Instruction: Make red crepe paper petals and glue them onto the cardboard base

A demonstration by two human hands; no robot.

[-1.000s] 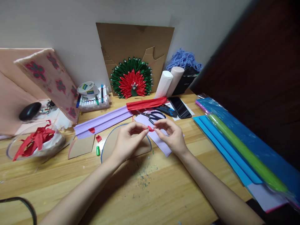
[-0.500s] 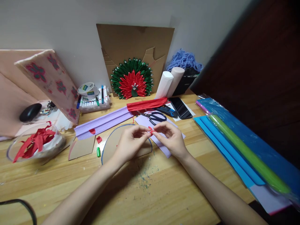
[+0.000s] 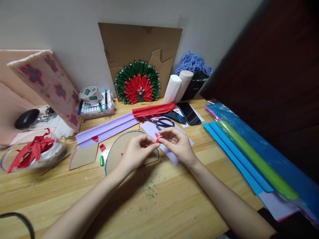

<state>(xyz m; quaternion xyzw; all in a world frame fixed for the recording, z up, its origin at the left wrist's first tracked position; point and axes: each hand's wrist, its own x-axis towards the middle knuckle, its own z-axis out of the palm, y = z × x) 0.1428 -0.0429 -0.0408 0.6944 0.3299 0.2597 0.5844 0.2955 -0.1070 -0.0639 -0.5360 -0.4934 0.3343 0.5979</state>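
Observation:
A small piece of red crepe paper (image 3: pixel 157 137) is pinched between the fingertips of both hands. My left hand (image 3: pixel 136 148) is closed on its lower left side, over the cardboard round (image 3: pixel 117 149) with a blue edge. From the right, my right hand (image 3: pixel 178 144) pinches the same piece with thumb and forefinger, above a lilac paper sheet (image 3: pixel 174 156). Black-handled scissors (image 3: pixel 164 123) lie just beyond the fingers. Left of the round are a red scrap (image 3: pixel 102 147), a green cap (image 3: pixel 102 161) and a small cardboard piece (image 3: pixel 86 155).
A plastic bowl (image 3: pixel 61 151) of red strips stands at left. Folded lilac crepe paper (image 3: pixel 107 130) and red crepe paper (image 3: pixel 154 109) lie behind the hands. A peacock craft (image 3: pixel 138 83) leans at the back, a phone (image 3: pixel 189 114) lies right, and blue sheets (image 3: pixel 239 159) line the right edge.
The view has shifted slightly, moving the table things left. Between my fingertips the red paper has turned, and its pointed tip now shows more above them.

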